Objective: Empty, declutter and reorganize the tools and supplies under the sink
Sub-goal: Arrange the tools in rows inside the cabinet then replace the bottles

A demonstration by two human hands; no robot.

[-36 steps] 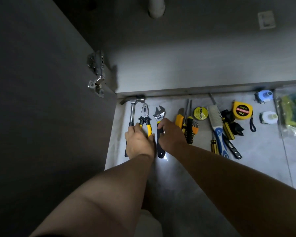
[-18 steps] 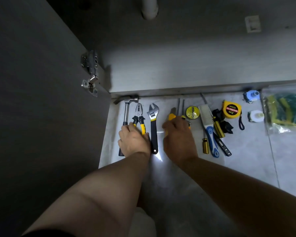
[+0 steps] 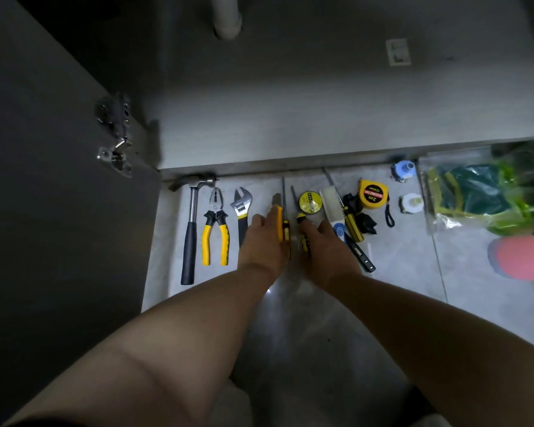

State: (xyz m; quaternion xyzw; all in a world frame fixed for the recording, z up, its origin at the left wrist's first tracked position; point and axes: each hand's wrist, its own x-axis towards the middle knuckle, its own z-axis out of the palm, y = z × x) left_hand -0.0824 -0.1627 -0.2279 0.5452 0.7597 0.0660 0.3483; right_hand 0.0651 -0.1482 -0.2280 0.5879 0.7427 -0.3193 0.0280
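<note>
Above the floor (image 3: 398,288), left hand (image 3: 261,241) and right hand (image 3: 327,251) reach palm-down.

Yellow and black are seen throughout.
Pliers (image 3: 215,229) are handled in yellow, the hammer (image 3: 191,235) gripped in black, the yellow tape measure (image 3: 371,194) labelled in red.

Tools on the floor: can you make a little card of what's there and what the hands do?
Place: tiled floor
Left end: hammer, pliers, wrench, side by side
Left hand: touches a yellow-handled tool
Right hand: rests on a screwdriver, grip unclear
Farther right: tape measure
</note>
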